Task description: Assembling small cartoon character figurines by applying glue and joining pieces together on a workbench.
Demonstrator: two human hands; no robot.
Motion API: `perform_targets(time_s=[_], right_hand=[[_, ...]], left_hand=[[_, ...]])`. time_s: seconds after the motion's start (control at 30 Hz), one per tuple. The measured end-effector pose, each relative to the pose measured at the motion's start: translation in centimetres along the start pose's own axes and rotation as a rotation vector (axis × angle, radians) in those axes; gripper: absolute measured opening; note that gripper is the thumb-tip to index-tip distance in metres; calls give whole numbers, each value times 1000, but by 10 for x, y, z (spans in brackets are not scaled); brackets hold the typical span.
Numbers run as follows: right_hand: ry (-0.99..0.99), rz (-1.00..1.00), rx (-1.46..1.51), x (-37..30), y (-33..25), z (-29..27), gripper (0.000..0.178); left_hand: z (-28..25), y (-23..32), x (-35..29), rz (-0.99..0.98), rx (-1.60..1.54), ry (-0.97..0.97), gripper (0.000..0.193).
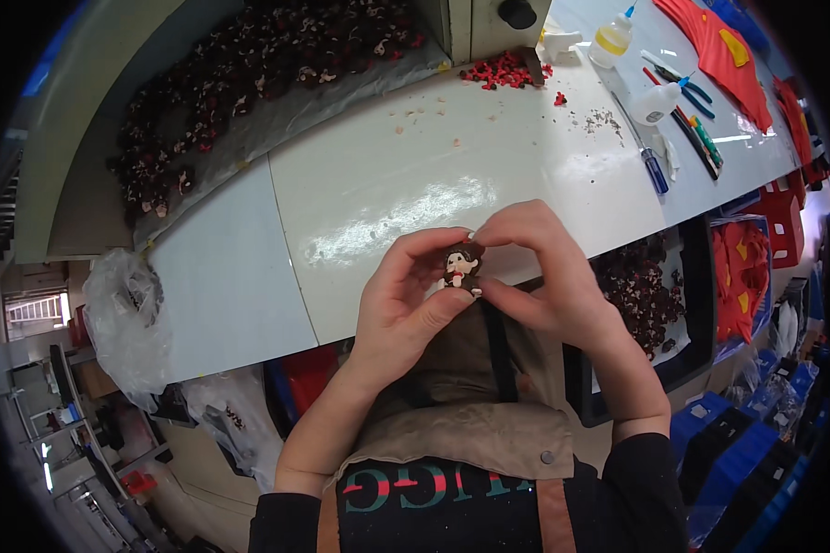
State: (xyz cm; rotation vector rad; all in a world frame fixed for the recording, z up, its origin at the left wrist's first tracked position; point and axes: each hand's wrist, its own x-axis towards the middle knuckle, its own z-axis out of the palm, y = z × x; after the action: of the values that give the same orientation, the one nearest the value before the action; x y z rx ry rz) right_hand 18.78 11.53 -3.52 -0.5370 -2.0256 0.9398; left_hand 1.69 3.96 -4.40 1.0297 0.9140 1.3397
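Note:
A small figurine with dark brown hair, a pale face and a bit of red at its neck is held between both hands, close in front of my apron. My left hand grips it from the left, thumb below and fingers curled behind. From the right, my right hand pinches it, with fingertips at the top of its head and the thumb by its lower side. The fingers cover parts of the figurine's edges. Below the hands is the near edge of the white table.
Many dark figurines lie heaped at the back left; more fill a black tray at right. Small red parts are piled at the back. Bottles, a blue screwdriver and pliers lie at the right. A plastic bag hangs left.

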Motion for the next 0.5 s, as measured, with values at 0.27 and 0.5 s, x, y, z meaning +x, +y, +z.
perform_targets(time_s=[0.27, 0.5], right_hand=[[168, -102, 62, -4, 21, 14, 50], [201, -135, 102, -6, 38, 5, 49]], left_hand=[[-1, 2, 11, -62, -41, -81, 41], [6, -4, 28, -140, -13, -102, 41]])
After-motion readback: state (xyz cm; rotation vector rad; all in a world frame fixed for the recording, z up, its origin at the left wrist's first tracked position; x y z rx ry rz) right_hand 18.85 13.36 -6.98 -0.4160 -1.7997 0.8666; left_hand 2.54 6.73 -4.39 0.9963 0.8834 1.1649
